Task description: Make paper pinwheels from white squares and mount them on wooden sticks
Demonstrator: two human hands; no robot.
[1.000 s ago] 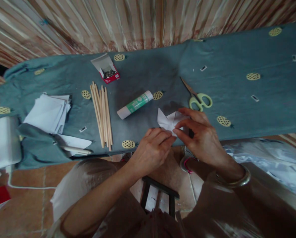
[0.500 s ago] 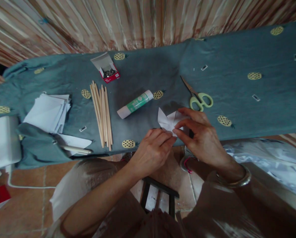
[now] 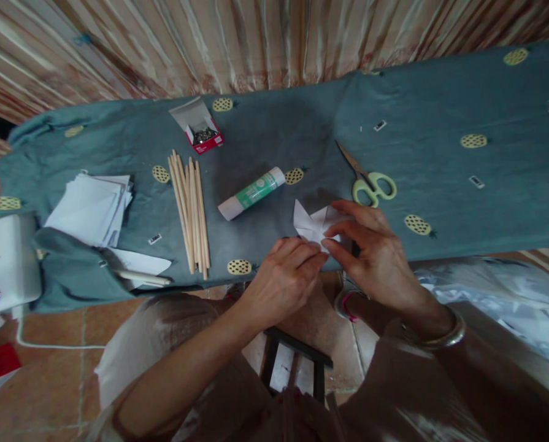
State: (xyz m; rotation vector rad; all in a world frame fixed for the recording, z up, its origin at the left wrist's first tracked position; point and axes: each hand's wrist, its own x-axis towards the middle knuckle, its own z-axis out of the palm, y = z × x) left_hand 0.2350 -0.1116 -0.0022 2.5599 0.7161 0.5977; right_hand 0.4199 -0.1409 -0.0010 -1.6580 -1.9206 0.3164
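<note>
While the right hand (image 3: 378, 261) pinches a folded white paper (image 3: 311, 228) between thumb and forefinger, the left hand (image 3: 286, 279) closes its curled fingers on the paper's near edge; the exact contact under those fingers is hidden. The paper lies low over the near side of a table covered by a blue-green cloth (image 3: 421, 147) printed with yellow pineapples, and one pointed flap of it stands up on the left. Whether its underside touches the cloth cannot be told. A silver bracelet (image 3: 446, 334) circles the right wrist.

Just beyond the paper and to its left, a glue stick (image 3: 252, 193) with a green label lies slantwise, apart from both hands. Scissors (image 3: 367, 178) with pale green handles rest beyond the right hand, their blades pointing away and to the left. Left of the glue stick lies a bunch of slender wooden sticks (image 3: 190, 218), roughly side by side, and past their far ends stands an open red and white box (image 3: 202, 136) holding small metallic pieces. Farther left are a loose stack of white paper (image 3: 88, 209) and, nearer the table's edge, a pale rod (image 3: 144, 278) lying across a white paper piece (image 3: 140, 263). A white device (image 3: 7, 264) sits at the far left, with a white cable running from it.
</note>
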